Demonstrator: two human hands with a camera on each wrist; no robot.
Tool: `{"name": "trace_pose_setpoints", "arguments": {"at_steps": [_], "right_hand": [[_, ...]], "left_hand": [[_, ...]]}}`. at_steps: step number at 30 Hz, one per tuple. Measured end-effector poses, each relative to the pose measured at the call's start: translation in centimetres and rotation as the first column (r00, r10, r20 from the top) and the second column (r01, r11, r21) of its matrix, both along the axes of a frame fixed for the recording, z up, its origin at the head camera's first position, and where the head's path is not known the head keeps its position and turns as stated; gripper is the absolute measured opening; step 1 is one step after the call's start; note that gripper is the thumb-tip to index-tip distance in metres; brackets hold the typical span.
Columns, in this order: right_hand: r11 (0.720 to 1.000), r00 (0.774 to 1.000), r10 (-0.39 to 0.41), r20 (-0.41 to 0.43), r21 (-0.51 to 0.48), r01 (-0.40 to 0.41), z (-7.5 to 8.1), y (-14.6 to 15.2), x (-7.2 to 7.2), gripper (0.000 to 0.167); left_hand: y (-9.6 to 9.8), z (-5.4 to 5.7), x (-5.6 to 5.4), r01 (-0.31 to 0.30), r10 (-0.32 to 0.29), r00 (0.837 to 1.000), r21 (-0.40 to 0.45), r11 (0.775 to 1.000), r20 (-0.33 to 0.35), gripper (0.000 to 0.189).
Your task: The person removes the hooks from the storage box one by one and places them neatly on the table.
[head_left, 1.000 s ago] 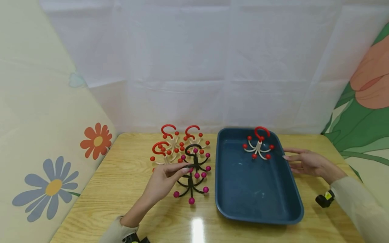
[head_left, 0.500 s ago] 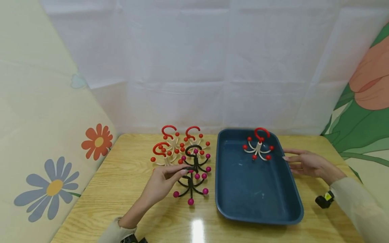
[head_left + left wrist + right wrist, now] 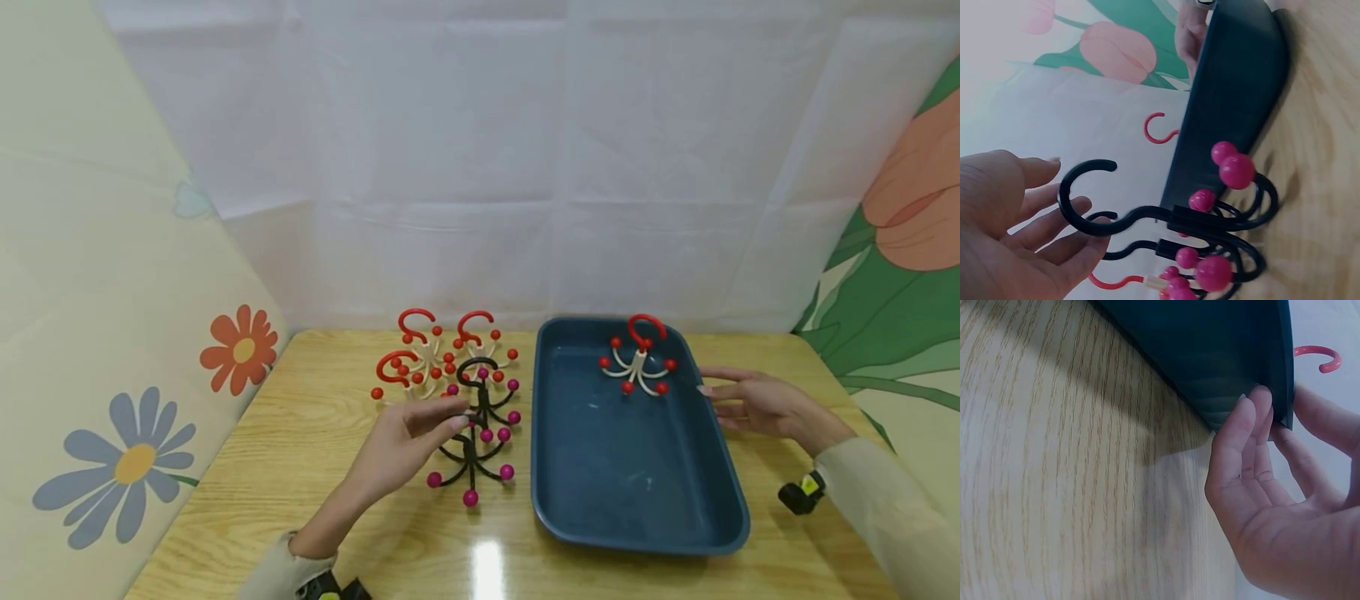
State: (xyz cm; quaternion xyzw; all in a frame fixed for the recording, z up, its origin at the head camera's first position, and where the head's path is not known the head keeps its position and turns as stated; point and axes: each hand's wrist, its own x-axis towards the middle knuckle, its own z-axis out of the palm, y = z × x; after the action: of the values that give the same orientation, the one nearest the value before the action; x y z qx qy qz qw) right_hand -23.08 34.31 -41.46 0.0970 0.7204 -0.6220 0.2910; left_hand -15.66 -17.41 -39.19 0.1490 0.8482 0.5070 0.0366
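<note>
My left hand is at the hook of the front black hanger, which stands on curved legs tipped with magenta balls. In the left wrist view the fingers lie loosely behind the hook, with the thumb apart. A second black hanger stands just behind it. My right hand holds the right wall of the dark blue tray; fingers lie along the outside, with one digit over the rim. One white hanger with a red hook stands in the tray's far end.
Several white hangers with red hooks, such as the nearest, stand close together behind the black ones. They share the wooden table with the tray. A white cloth hangs along the table's back edge, and flower-printed sheets flank it.
The left index finger has lifted slightly and sits farther right, opening the gap to the thumb. The front black hanger's hook shows less beside the fingers. The right hand and tray stay put.
</note>
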Motion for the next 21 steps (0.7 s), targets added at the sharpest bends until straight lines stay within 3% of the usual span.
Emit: {"name": "trace_pose_setpoints", "arguments": {"at_steps": [10, 15, 21], "right_hand": [[1.000, 1.000, -0.003, 0.001, -0.009, 0.003, -0.1, 0.1, -0.1, 0.073], [1.000, 1.000, -0.001, -0.002, -0.017, 0.001, -0.1, 0.0, -0.1, 0.071], [0.999, 1.000, -0.006, 0.001, -0.036, 0.006, -0.1, 0.0, -0.1, 0.066]], "left_hand": [[0.8, 2.2, -0.8, 0.042, -0.044, 0.993, -0.015, 0.999, -0.110, 0.037], [1.7, 3.9, -1.2, 0.087, -0.086, 0.982, -0.005, 0.996, -0.170, 0.036], [3.0, 6.3, -1.4, 0.084, -0.090, 0.974, -0.034, 0.996, -0.208, 0.035]]}}
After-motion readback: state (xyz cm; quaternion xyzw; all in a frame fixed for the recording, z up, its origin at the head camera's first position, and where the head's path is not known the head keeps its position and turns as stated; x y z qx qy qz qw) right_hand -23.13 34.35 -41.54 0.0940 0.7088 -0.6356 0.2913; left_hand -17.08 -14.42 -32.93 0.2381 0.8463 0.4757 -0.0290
